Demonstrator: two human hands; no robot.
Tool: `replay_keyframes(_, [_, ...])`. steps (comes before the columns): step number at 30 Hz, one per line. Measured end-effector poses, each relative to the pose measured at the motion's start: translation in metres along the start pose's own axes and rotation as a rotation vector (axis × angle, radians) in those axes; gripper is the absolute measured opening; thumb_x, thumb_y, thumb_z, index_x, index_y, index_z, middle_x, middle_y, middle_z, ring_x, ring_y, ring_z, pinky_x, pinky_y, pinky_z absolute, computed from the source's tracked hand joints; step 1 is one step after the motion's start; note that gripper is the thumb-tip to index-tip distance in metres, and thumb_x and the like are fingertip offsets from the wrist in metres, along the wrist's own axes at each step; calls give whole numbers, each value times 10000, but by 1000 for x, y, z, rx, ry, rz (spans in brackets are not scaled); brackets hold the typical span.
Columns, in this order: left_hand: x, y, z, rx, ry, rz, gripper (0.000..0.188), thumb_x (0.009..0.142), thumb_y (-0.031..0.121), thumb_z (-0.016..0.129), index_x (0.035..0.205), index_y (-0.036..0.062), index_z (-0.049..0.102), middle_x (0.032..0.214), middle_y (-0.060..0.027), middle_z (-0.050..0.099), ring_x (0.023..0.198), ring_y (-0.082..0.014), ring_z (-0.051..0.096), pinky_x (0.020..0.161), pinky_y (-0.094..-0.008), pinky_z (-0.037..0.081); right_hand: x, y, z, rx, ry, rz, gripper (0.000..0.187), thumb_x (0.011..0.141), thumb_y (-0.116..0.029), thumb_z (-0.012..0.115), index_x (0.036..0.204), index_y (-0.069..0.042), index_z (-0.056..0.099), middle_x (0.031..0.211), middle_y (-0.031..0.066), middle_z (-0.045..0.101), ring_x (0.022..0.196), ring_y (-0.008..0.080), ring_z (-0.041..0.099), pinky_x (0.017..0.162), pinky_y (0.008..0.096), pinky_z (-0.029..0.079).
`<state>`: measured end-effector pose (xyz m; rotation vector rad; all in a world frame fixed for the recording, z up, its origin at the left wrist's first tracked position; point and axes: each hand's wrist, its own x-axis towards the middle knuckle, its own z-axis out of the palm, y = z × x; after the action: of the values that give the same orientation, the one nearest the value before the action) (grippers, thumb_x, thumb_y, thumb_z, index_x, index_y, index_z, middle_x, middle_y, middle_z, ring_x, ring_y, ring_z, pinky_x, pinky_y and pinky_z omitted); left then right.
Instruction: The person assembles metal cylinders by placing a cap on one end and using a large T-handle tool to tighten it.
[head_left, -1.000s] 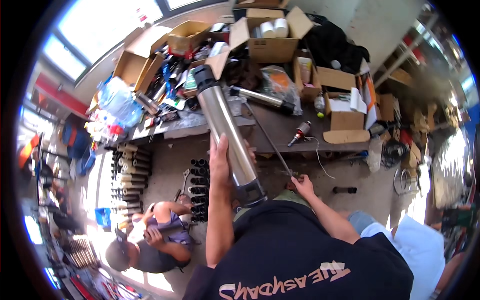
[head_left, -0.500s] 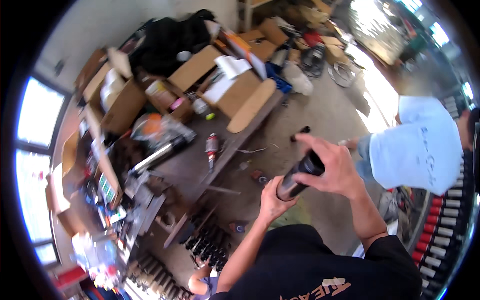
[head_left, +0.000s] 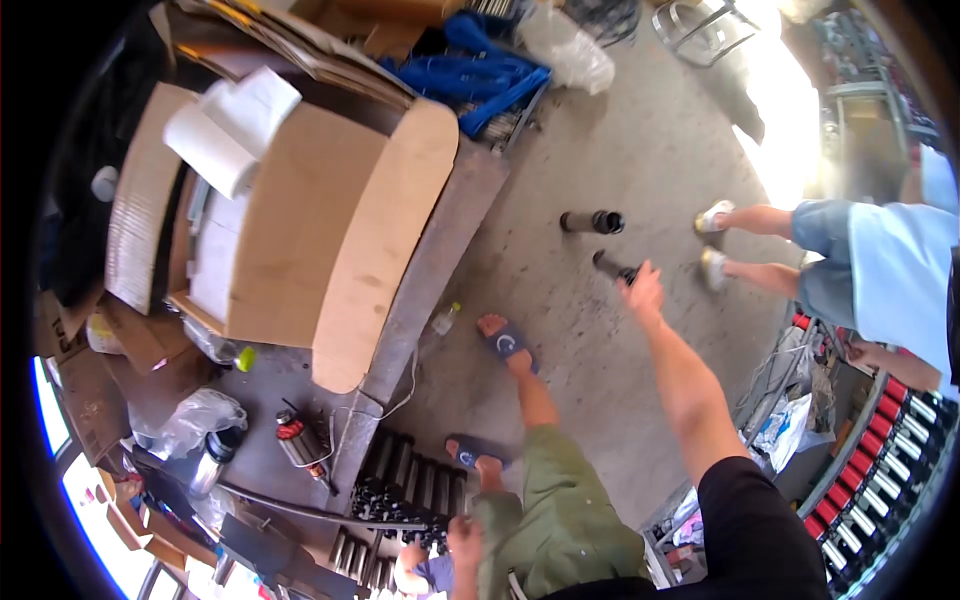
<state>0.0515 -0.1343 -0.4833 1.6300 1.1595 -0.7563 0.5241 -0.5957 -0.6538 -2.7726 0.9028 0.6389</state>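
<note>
My right hand (head_left: 645, 290) reaches out over the floor, its fingers closed around the near end of a dark tube (head_left: 610, 264). The tube's far end points up and left; whether it touches the floor I cannot tell. Just beyond it, a second black tube (head_left: 592, 222) with an open end rests on the concrete. My left hand (head_left: 463, 540) hangs low beside my shorts, near a rack of dark tubes (head_left: 415, 480). Its fingers are blurred, and I make out no object in it.
A workbench (head_left: 430, 240) on the left carries open cardboard boxes (head_left: 300, 220), a steel flask (head_left: 213, 460) and a red tool-like part (head_left: 303, 445). Another person in a light blue shirt (head_left: 890, 280) stands at right by a rack of red and silver cylinders (head_left: 875, 440). Another person shows at the lower edge.
Both hands held the dark tube before me; now only my right holds it, lowered and stretched toward the floor tube. My left has let go and dropped. The view has tilted downward.
</note>
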Motion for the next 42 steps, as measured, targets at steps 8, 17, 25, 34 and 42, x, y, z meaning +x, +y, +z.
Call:
replay_keyframes(8, [-66,-106,-91,-168,199,-533,237,929,189,612,1099,37,549,781,-136,681,588,-247,682,458,-368,532,98,5,21,-156,25,-33,571,858,-285,716,1368,-180,482,1310,153,551,1086,432,637,885,519,545])
replay_keyframes(17, [-75,-116,-7,-81,216,-333,271,851,267,695,932,9,675,779,-104,710,708,-207,671,700,-370,533,-2,-1,10,-150,175,-655,649,857,-306,736,1363,17,489,1280,248,610,1187,369,607,968,472,504])
replay_keyframes(25, [-58,-221,-6,-169,426,-526,427,823,378,687,1059,23,709,1025,-242,720,1026,-391,681,927,-448,530,-390,-196,-89,226,-723,-886,354,1046,-235,509,1281,23,571,1205,138,664,1138,209,617,1014,315,438])
replay_keyframes(34, [93,-404,18,-316,681,-646,466,848,311,726,1153,-28,627,1238,-186,588,1090,-396,643,967,-453,520,-563,-226,-36,-291,-477,-1190,231,1040,-211,513,1065,10,578,879,62,617,772,147,551,704,312,449])
replay_keyframes(42, [56,-373,-28,-680,485,-853,389,706,338,726,985,71,768,1104,-171,731,1084,-346,689,933,-428,560,-511,-244,-1,-258,-319,-1259,164,1035,-253,531,1104,-104,528,640,-39,433,447,85,392,392,273,324])
